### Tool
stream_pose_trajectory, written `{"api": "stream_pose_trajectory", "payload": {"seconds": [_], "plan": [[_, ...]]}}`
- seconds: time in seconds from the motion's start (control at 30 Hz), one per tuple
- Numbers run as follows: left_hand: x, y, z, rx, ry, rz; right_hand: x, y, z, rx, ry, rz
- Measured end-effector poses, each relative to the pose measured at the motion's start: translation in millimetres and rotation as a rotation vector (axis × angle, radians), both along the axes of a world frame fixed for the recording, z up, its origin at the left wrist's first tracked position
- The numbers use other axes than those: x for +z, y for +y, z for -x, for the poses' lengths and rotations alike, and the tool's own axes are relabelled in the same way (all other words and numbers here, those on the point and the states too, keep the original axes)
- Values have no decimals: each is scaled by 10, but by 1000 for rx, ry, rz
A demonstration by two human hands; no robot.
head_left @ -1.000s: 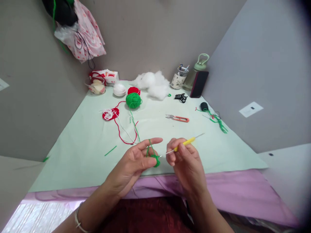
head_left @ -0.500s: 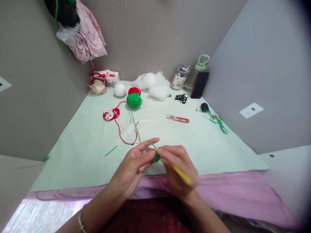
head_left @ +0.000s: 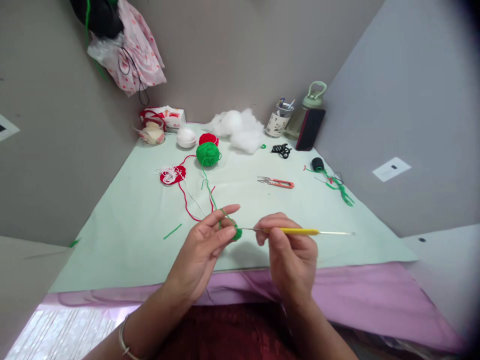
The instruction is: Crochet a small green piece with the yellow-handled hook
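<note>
I'm seeing left grip (head_left: 197, 250) pinching green crochet (head_left: 237, 234), right grip (head_left: 294, 257) holding yellow hook (head_left: 300, 231) toward nine o'clock; grey wall (head_left: 225, 60) is backing desk (head_left: 123, 240) at twelve.

pale green cloth (head_left: 123, 260) under yarn ball (head_left: 207, 154), snips (head_left: 285, 184), stuffing (head_left: 245, 139).

L hand (head_left: 202, 245) pinched w/ index (head_left: 228, 209) out, R hand (head_left: 291, 250) in pen-type grip, forearms (head_left: 152, 312) angled inward.
</note>
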State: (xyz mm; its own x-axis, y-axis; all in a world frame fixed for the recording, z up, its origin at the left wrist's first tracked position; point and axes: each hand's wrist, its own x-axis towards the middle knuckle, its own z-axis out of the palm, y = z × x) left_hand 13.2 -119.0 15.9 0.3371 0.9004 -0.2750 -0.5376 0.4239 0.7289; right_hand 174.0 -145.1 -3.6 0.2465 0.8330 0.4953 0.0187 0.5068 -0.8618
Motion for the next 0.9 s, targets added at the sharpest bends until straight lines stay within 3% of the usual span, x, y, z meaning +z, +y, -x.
{"api": "stream_pose_trajectory", "payload": {"seconds": [0.1,0.33,0.47,0.7,0.9], "plan": [[-14,-28,-15,-15,81,-103,3,34,23,105,11,56],[-40,-70,18,-15,213,-180,18,88,-7,132,240,208],[-36,-70,33,1,243,-197,50,98,-26,153,247,234],[-73,-80,80,19,328,-274,27,34,-68,155,137,172],[-76,-93,79,54,406,-319,79,-69,-92,58,-195,41]]}}
